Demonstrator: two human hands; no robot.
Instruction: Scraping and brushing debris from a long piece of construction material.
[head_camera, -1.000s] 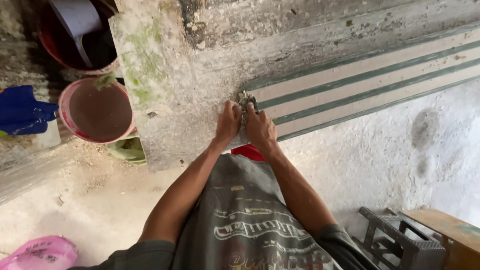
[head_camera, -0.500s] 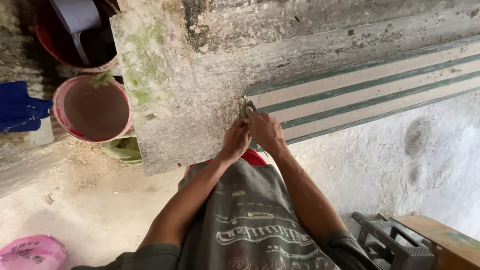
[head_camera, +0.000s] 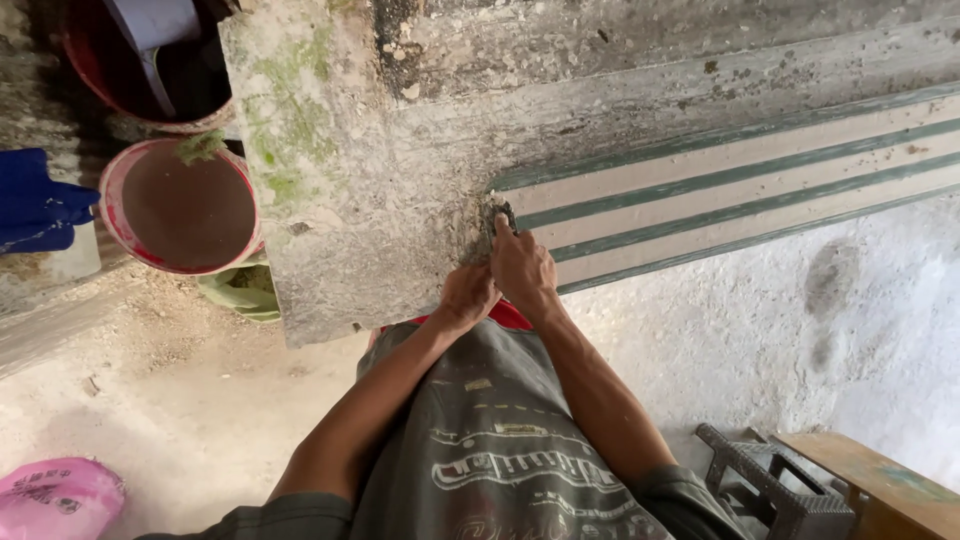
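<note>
Scraping at frame centre: right hand (head_camera: 522, 268) gripping a dark scraping pad (head_camera: 496, 216) against the concrete pillar (head_camera: 370, 200); left hand (head_camera: 466, 296) closed, pressing just below. Showing bare grey beside the pad; moss (head_camera: 290, 110) remaining upper left, seemingly unfinished.

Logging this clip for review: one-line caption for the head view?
Both hands, left hand and right hand, press a small dark scraping pad against a weathered grey concrete wall.

Two hands (head_camera: 500, 280), two buckets (head_camera: 180, 205) (both red)
</note>
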